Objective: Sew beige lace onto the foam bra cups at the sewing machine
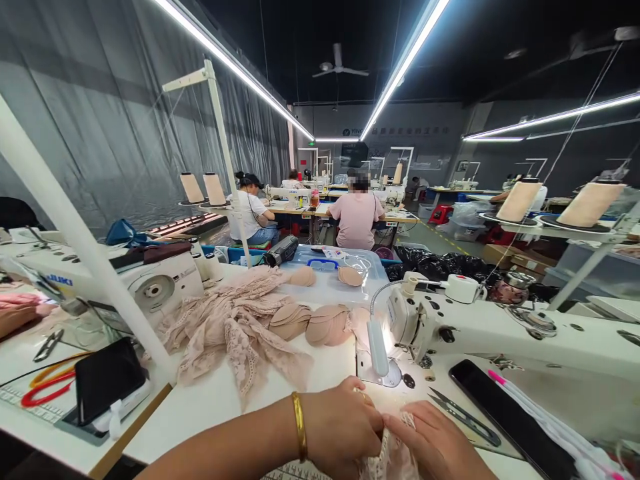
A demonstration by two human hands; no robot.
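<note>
Pale pink lace fabric point(393, 460) is pinched between my two hands at the front edge of the sewing machine point(480, 327). My left hand point(345, 423), with a gold bangle at the wrist, is closed on the lace, its fingertips mostly hidden. Close beside it, my right hand point(433, 437) grips the trimmed edge with thumb and fingers. A lit lamp point(377, 347) on a bent neck hangs over the needle area just beyond my hands. Thread snips point(465, 417) lie right of my right hand, beside a black phone point(510, 413).
A heap of pink lace point(235, 320) and stacked beige bra cups point(327, 325) lie left of the machine. At far left are another phone point(107, 377) and red-handled scissors point(47, 393). A plastic bin point(373, 267) stands behind. Two people sit at machines ahead.
</note>
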